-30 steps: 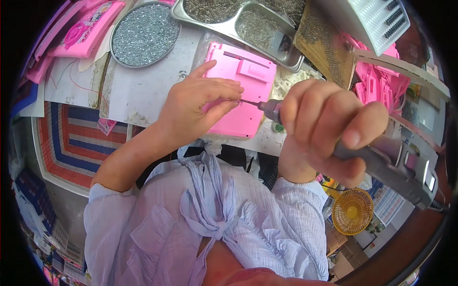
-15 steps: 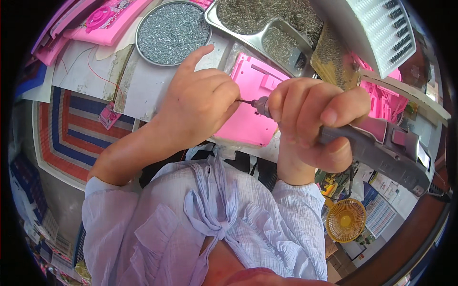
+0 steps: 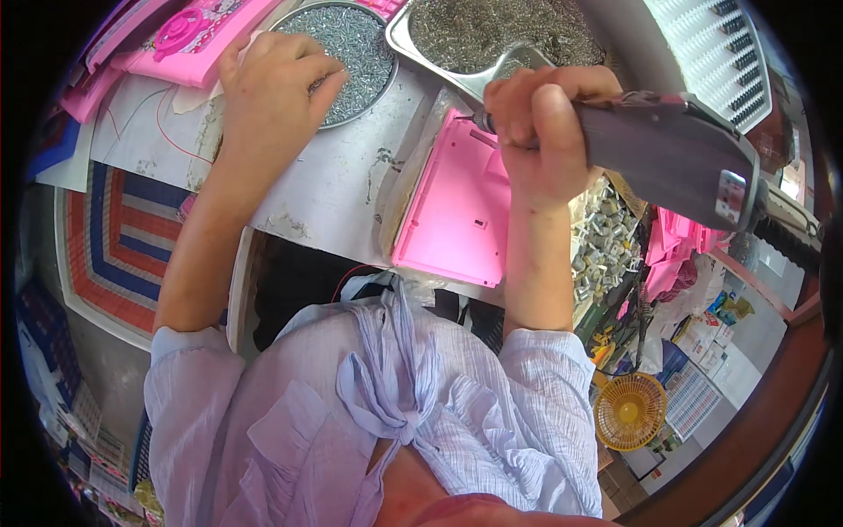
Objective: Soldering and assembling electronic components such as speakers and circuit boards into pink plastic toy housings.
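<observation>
My left hand is over the near left part of a round metal tray of small silvery screws. Its thumb and forefinger come together in a pinch above the screws; anything between the tips is too small to make out. In my right hand is a dark grey electric screwdriver, held nearly level with its nose to the left. The driver's tip is at the upper left corner of a pink plastic panel. Whether a screw sits under the tip I cannot tell.
A steel tray of small brownish metal parts stands behind the panel. Pink plastic housings lie at the far left. Silvery metal parts are heaped right of my forearm, with a yellow basket lower down. A white ridged bin stands far right.
My left hand has moved from beside the driver's tip, up and left to the screw tray. The screwdriver has moved away from me, to the panel's upper corner.
</observation>
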`<state>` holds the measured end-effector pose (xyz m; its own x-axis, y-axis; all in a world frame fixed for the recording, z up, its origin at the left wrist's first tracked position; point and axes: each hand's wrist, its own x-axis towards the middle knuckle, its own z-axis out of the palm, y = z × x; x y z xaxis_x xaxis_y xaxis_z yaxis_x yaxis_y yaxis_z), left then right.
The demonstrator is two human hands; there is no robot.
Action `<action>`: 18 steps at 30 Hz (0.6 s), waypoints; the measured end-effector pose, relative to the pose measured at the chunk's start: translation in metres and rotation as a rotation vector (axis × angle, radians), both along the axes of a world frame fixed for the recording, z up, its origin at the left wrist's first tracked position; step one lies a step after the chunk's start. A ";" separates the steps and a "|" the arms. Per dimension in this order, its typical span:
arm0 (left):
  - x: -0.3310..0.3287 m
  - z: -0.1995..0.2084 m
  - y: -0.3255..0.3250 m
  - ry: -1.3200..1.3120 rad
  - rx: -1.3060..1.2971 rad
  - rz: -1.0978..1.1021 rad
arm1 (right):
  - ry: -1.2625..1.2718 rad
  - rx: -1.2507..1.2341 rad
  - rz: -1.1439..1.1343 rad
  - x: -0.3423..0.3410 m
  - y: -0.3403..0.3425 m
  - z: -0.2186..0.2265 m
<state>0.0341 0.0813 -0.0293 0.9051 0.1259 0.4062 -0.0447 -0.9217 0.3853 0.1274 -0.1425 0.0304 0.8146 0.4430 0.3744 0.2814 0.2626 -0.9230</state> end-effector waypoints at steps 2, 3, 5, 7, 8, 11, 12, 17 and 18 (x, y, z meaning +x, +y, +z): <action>-0.001 -0.003 0.001 0.012 0.009 -0.015 | -0.125 -0.081 0.019 0.004 -0.001 -0.004; -0.001 -0.004 -0.001 0.027 0.011 -0.010 | -0.151 -0.118 0.017 0.003 -0.001 -0.004; 0.002 -0.004 -0.004 0.047 0.019 -0.001 | -0.179 -0.184 0.004 0.003 0.002 -0.003; 0.002 -0.007 -0.003 0.076 0.029 0.010 | -0.130 -0.109 0.068 0.005 0.000 0.004; 0.004 -0.009 -0.003 0.090 0.032 0.019 | -0.081 -0.006 0.148 0.006 -0.007 0.010; 0.009 -0.005 0.001 0.074 0.021 -0.030 | 0.070 0.192 0.242 -0.008 -0.007 0.021; 0.007 -0.006 0.001 0.035 0.009 -0.038 | -0.012 0.063 0.191 -0.011 -0.007 0.013; 0.004 -0.006 0.000 -0.136 -0.159 -0.151 | -0.159 -0.034 0.165 -0.017 -0.009 -0.004; 0.001 -0.005 -0.004 -0.140 -0.185 -0.191 | -0.158 -0.040 0.182 -0.015 -0.009 -0.005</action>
<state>0.0352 0.0769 -0.0339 0.8561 0.0425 0.5150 -0.2751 -0.8062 0.5239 0.1126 -0.1514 0.0255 0.6530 0.5940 0.4699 0.3742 0.2863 -0.8820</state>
